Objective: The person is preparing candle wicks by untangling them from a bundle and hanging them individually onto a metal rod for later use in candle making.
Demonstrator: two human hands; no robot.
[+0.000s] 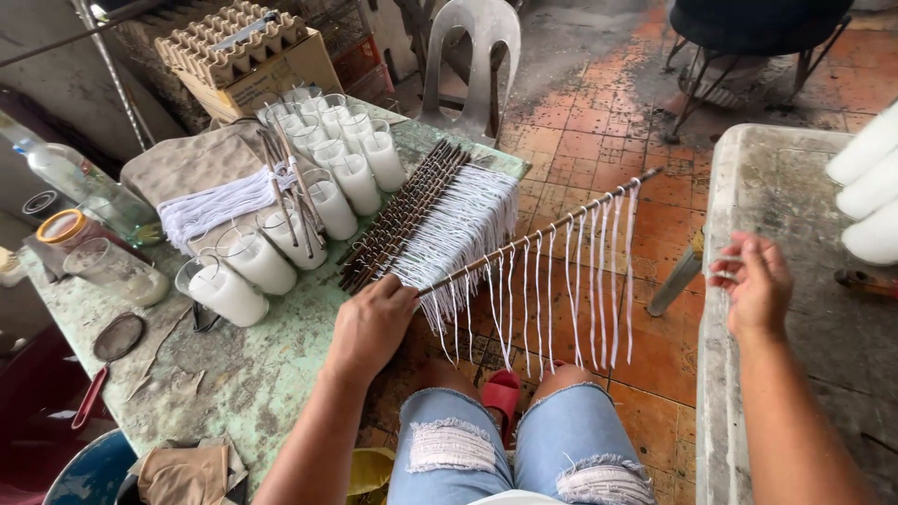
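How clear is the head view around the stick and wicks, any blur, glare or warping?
Head view: even daylight, no glare; left hand, stick and wicks sharp; right hand slightly soft; white candles at the right edge washed out; edges bowed by the wide lens.

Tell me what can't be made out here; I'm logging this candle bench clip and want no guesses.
Head view only:
- Left hand: its fingertips curl out of sight around the stick of hanging white wicks.
- Right hand: whatever its fingers pinch is too small to identify.
- White cylinders: cut off by the right edge.
- Bundle of sticks: count unreadable, overlapped by wicks.
- Blue tub: cut off by the bottom edge.
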